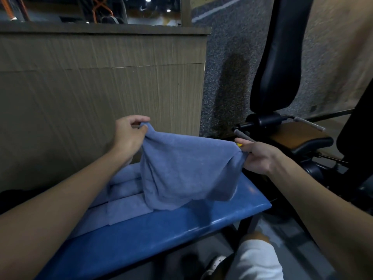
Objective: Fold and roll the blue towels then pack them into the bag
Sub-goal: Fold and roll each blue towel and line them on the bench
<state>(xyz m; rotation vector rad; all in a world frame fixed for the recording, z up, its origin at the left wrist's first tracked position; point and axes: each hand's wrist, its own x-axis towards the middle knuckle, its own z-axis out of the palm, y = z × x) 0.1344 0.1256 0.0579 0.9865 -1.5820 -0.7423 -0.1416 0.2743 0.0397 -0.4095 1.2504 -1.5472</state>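
A blue towel [185, 168] hangs spread between my two hands above a blue padded bench [161, 229]. My left hand [129, 132] pinches its upper left corner. My right hand [258, 156] pinches the upper right corner, with the index finger stretched out. The towel's lower edge droops onto the bench. Beneath and to the left lie several rolled or folded blue towels [123, 190], partly covered by the hanging one and by my left forearm. No bag shows in the view.
A wood-panelled wall [101, 87] stands close behind the bench. On the right is a black gym machine [280, 57] with a tall pad and a brown seat [298, 134]. My knee in white cloth [258, 259] is below the bench's right end.
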